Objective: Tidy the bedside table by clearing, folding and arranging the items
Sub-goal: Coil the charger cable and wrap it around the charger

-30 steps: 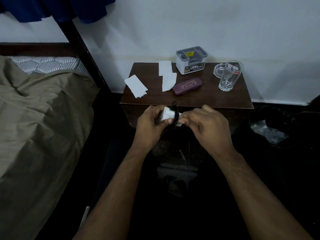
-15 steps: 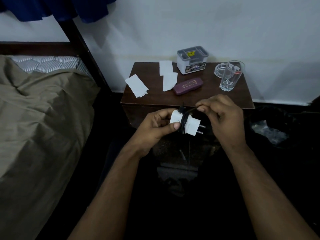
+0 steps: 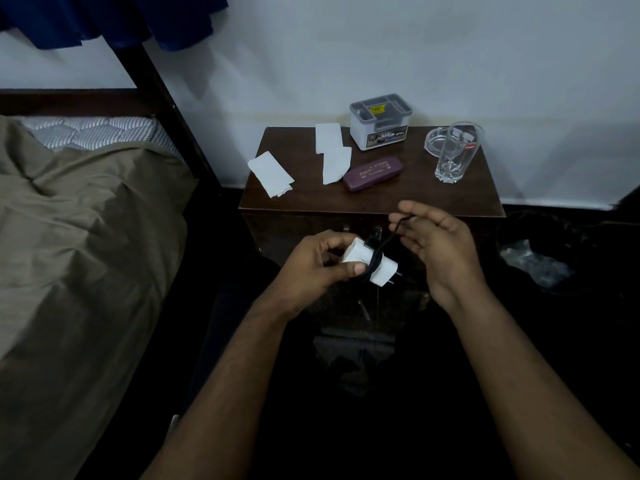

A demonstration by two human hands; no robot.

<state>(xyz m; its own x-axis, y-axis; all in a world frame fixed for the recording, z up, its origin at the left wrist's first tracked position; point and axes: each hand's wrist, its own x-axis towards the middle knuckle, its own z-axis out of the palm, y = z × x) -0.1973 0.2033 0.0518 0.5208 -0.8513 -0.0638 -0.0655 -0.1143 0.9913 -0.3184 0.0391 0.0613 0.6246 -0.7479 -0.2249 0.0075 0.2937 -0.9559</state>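
My left hand [image 3: 317, 261] grips a white charger plug [image 3: 360, 259] in front of the dark wooden bedside table [image 3: 398, 199]. A black cable [image 3: 388, 237] is wound around the plug, and its free end runs up to my right hand [image 3: 440, 242], which pinches it between thumb and fingers. On the table lie three white folded papers [image 3: 270, 173] [image 3: 328, 138] [image 3: 335, 165], a maroon glasses case [image 3: 372, 169], a grey-lidded white box [image 3: 380, 121], a glass ashtray [image 3: 436, 142] and a tall drinking glass [image 3: 456, 154].
A bed with an olive sheet [image 3: 79, 254] fills the left side, with a dark bed post [image 3: 166, 98] beside the table. Blue cloth [image 3: 114, 15] hangs at the top left. A crumpled plastic bag [image 3: 536, 261] lies on the dark floor to the right.
My hands have come apart; the plug is now exposed in my left hand. My right hand has drawn the cable end up and to the right, winding it around the plug.
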